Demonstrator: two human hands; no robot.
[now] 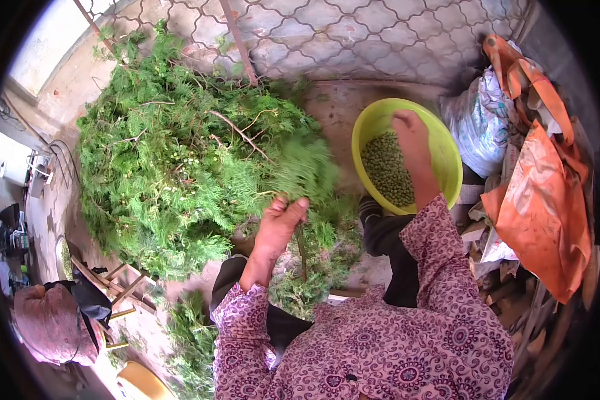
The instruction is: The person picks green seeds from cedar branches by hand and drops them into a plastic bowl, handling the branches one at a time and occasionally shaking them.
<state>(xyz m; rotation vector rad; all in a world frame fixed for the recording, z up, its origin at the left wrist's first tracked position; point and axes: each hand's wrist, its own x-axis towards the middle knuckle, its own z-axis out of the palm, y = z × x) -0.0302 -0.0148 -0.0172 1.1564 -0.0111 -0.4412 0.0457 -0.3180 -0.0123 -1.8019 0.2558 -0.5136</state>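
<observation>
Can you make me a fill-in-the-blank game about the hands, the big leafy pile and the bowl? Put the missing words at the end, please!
The person's left hand holds a feathery sprig that is coloured ____.
The other hand, the ____ one, is at the round yellow-green plastic bowl.
In the picture, the big green leafy pile is to the ____ of the bowl.
The wrinkled sheet at the far right is coloured ____.

Missing words: green; right; left; orange.
</observation>
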